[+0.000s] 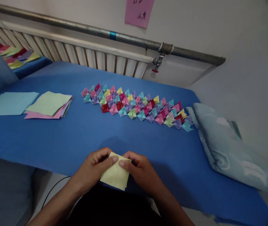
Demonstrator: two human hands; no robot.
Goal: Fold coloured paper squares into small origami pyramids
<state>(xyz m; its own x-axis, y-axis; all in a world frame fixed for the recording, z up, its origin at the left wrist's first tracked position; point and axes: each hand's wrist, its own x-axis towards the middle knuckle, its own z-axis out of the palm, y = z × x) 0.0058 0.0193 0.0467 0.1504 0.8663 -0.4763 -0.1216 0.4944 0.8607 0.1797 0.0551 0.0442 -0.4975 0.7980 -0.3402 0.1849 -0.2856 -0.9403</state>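
Between both hands, near the front edge of the blue-covered surface, is a small folded piece of pale yellow paper (115,175). My left hand (98,163) pinches its upper left part, thumb on top and fingers behind. On the upper right, my right hand (139,168) grips the same paper, its thumb close to the left one. The fingertips behind the paper are hidden. Beyond the hands, rows of folded paper boats (137,108) in pink, red, blue, purple, green and yellow stand close together.
Pale green paper sheets (49,103) lie over pink ones at left, beside light blue paper (10,103). A folded light blue blanket (228,150) rests at right. A radiator (86,56) and a metal pipe (77,26) run along the wall behind the blue surface (77,141).
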